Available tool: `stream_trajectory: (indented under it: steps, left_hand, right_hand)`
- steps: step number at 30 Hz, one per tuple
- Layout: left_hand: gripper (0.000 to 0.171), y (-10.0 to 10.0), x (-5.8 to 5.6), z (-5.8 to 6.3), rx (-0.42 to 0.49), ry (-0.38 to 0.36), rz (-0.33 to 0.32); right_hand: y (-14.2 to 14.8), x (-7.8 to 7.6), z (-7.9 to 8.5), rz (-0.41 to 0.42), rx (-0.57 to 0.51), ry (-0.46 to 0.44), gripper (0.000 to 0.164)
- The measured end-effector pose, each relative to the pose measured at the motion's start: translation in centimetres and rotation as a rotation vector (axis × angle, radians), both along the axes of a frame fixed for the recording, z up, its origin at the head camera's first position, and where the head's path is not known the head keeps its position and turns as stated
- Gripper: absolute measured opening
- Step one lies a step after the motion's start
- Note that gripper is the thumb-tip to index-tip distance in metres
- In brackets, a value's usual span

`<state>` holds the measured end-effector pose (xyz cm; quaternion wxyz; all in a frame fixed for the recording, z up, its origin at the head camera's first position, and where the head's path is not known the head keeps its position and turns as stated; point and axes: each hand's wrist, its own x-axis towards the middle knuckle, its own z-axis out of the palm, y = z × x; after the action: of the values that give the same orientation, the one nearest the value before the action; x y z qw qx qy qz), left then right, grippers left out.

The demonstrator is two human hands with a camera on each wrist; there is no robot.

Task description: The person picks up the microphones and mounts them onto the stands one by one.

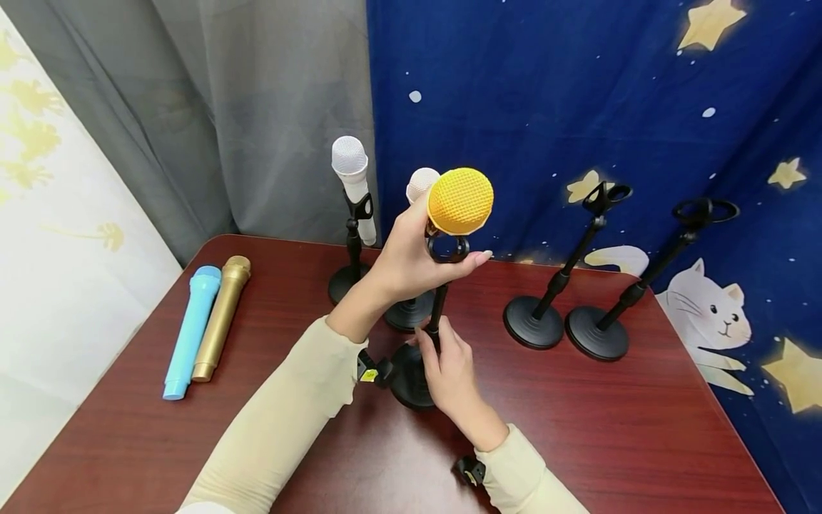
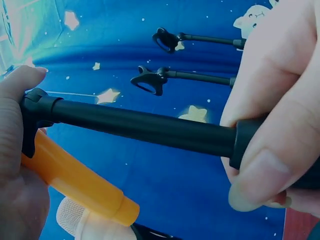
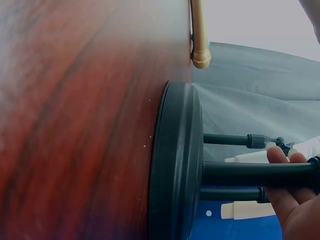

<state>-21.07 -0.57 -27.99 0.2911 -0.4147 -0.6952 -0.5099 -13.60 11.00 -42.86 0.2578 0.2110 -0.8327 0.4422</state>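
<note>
Currently, from my remote seat, I see the left forearm (image 1: 276,414) reaching in from seven o'clock, the left hand (image 1: 406,255) raised and gripping the yellow microphone (image 1: 460,202), its thumb extended toward three o'clock. The right forearm (image 1: 520,467) enters at five o'clock, and the right hand (image 1: 452,368) sits lower, its fingers closed around the pole of the black stand (image 1: 438,307), whose base rests on the counter (image 1: 642,428). My yellow microphone is at the top of that stand, by the clip (image 2: 34,115); the left hand covers part of the join, so I can't tell whether it is fully seated. Its head is hidden in the left wrist view, and the right wrist view cuts the right hand off at three o'clock. Behind, at twelve o'clock, a pale microphone (image 1: 420,184) is partly blocked. Around the held stand I read a white microphone (image 1: 349,157) at eleven, two bare stands (image 1: 559,283) at two, and the blue microphone (image 1: 191,332) beside the gold microphone (image 1: 221,321) between nine and ten.
</note>
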Motion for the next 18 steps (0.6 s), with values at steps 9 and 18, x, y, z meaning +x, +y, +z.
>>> stream_trajectory:
  steps: [9,18]
  left_hand:
    - [0.073,0.3,0.3,-0.6,0.061,0.035,0.104]
    - [0.052,0.6,0.8,-1.3,0.092,-0.02,0.109]
  right_hand:
    - [-0.1,-0.2,-0.2,-0.006,-0.003,0.007,0.008]
    - [-0.2,0.0,0.0,-0.023,-0.007,0.001,0.003]
